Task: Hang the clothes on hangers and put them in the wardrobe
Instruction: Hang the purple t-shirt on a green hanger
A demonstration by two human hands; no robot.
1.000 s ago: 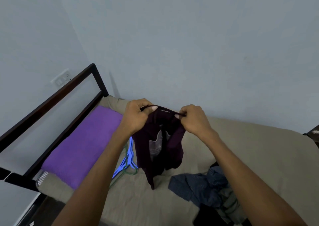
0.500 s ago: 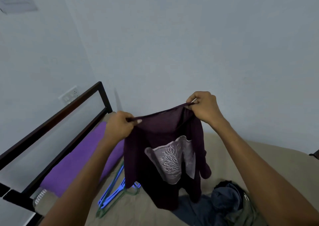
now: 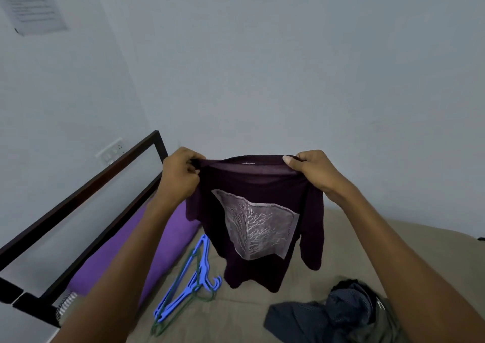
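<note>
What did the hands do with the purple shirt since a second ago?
Both hands, left hand and right hand, lifted the maroon shirt and pulled apart, spreading it open. They grip its top edge as before. The hangers and clothes pile stayed on the bed.

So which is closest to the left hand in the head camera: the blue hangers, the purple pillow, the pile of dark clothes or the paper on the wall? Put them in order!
1. Purple pillow, just below the left hand.
2. Blue hangers, lower on the bed.
3. Pile of dark clothes, lower right.
4. Paper on the wall, far upper left.
</note>
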